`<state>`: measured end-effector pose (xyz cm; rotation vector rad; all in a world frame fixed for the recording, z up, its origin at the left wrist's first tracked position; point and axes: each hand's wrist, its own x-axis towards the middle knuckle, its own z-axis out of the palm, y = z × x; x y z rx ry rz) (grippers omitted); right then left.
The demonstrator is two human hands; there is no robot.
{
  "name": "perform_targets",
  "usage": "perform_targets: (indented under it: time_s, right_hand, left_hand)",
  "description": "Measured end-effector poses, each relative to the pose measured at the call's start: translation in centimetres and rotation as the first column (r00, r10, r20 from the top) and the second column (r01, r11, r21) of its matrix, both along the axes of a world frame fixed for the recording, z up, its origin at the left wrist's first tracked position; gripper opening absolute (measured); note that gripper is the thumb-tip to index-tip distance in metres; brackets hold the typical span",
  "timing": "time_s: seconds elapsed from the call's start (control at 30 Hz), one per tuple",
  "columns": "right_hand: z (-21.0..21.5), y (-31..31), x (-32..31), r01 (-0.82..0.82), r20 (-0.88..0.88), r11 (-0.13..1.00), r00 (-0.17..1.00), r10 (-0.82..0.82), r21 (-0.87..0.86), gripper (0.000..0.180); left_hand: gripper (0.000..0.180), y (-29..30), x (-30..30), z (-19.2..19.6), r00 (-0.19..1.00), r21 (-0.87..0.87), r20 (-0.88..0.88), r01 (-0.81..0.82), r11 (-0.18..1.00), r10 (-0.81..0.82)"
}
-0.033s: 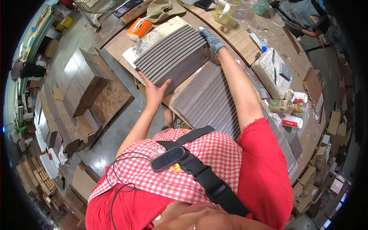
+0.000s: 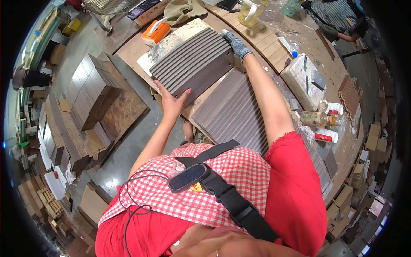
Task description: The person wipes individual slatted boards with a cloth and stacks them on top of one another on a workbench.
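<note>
A stack of dark brown ribbed panels point(image 2: 195, 62) lies tilted on the workbench point(image 2: 274, 38), over a pale stained board point(image 2: 171, 43). My left hand point(image 2: 171, 100) grips the stack's near left edge, fingers spread on its side. My right hand point(image 2: 235, 45), in a grey glove, holds the far right corner. A second row of ribbed panels point(image 2: 237, 113) lies on the bench beneath my right forearm.
On the bench are an orange box point(image 2: 156, 32), a mug of yellow liquid point(image 2: 250, 10), a white wrapped block point(image 2: 304, 81), a bottle point(image 2: 317, 118) and a can point(image 2: 325, 136). Panel stacks point(image 2: 92, 98) stand on the floor at left. Another person point(image 2: 334, 17) sits at the far right.
</note>
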<state>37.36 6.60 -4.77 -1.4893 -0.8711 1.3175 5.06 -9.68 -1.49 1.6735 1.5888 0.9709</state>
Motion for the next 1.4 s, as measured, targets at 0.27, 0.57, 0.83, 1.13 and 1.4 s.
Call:
perform_targets:
  time_s: [0.27,0.57,0.83,1.13,1.4]
  right_hand:
    - [5.9,-8.6,2.7,0.288,-0.144,0.942,0.954,-0.265,0.173,0.041]
    - [6.9,-28.2,2.9,0.561,-0.319,0.814,0.806,-0.498,0.147,0.041]
    - [4.2,-31.2,2.2,0.705,-0.402,0.666,0.699,-0.592,0.245,0.034]
    - [4.6,-31.0,2.0,0.71,-0.607,0.643,0.654,-0.452,0.286,0.038]
    - [4.7,-31.1,1.7,0.7,-0.565,0.656,0.673,-0.477,0.281,0.037]
  left_hand:
    - [0.117,-1.9,-1.6,3.8,0.998,0.165,-0.061,0.044,0.985,-0.034]
    - [0.057,-2.9,-4.1,5.5,0.964,0.361,0.017,0.24,0.901,-0.264]
    - [0.085,-5.0,7.3,6.0,0.686,-0.076,-0.083,0.719,0.691,-0.723]
    - [0.092,-5.3,9.6,4.8,0.551,-0.17,-0.33,0.765,0.622,-0.767]
    - [0.091,-4.3,9.0,4.9,0.532,-0.153,-0.345,0.781,0.605,-0.773]
